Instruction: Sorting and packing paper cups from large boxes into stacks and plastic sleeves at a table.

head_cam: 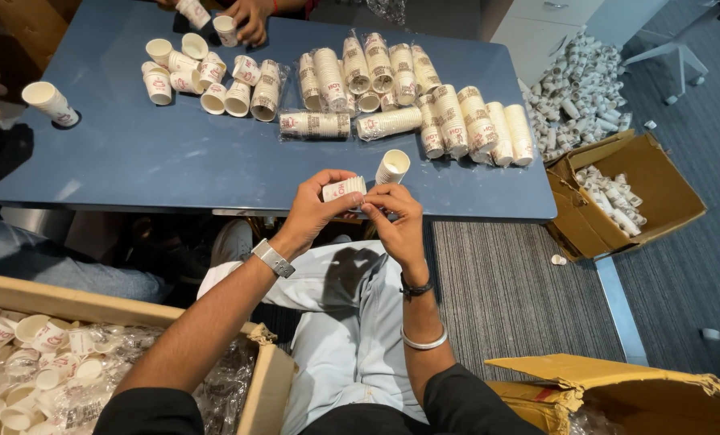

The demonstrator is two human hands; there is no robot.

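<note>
Paper, thin and crushable, the small cup sits on its side above the blue table edge, left hand clasping its wall, right hand apparently pinching its rim.

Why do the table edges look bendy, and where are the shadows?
Head view: the wide lens bows the blue table edges; a soft dark shadow of the hands falls on the light trousers; the left hand, right hand and the small paper cup look sharp.
</note>
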